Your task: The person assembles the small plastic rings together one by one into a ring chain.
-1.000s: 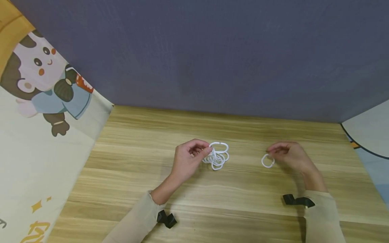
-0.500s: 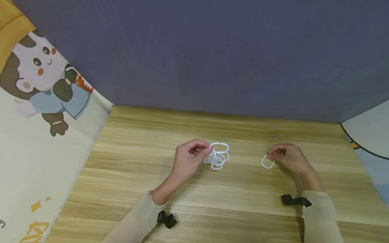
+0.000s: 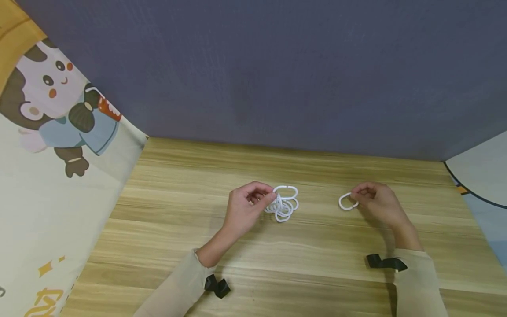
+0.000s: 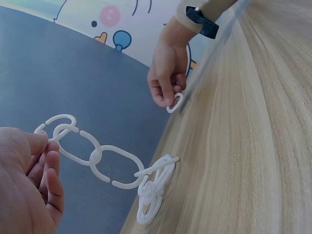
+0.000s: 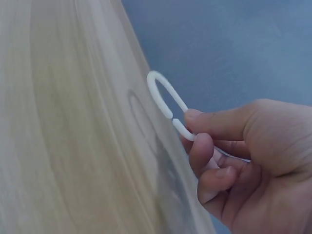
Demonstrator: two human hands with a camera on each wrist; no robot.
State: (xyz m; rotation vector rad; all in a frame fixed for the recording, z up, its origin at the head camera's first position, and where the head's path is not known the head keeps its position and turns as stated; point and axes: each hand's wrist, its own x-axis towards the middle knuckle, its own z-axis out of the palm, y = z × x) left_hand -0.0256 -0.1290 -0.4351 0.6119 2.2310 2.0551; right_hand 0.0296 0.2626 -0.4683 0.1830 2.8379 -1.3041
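My left hand (image 3: 246, 207) pinches the end link of a chain of white plastic oval links (image 4: 122, 163) between thumb and forefinger. Below that end, the links hang down, and the lower ones (image 4: 155, 190) lie bunched on the table. My right hand (image 3: 378, 202) pinches one loose white link (image 5: 163, 92) at one end, a little above the table. A small gap shows in this link's side, in the right wrist view. The two hands are apart, with the loose link not touching the chain.
The wood-grain table (image 3: 222, 163) lies beneath both hands. A dark blue-grey panel (image 3: 277, 79) rises behind it. At the left stands a pale wall with a cartoon figure (image 3: 83, 114). Black straps (image 3: 386, 263) sit at the wrists.
The loose link in my right hand has turned and tilted up, now pointing left. My right fingers have shifted to its end. The left hand and chain have stayed in place.
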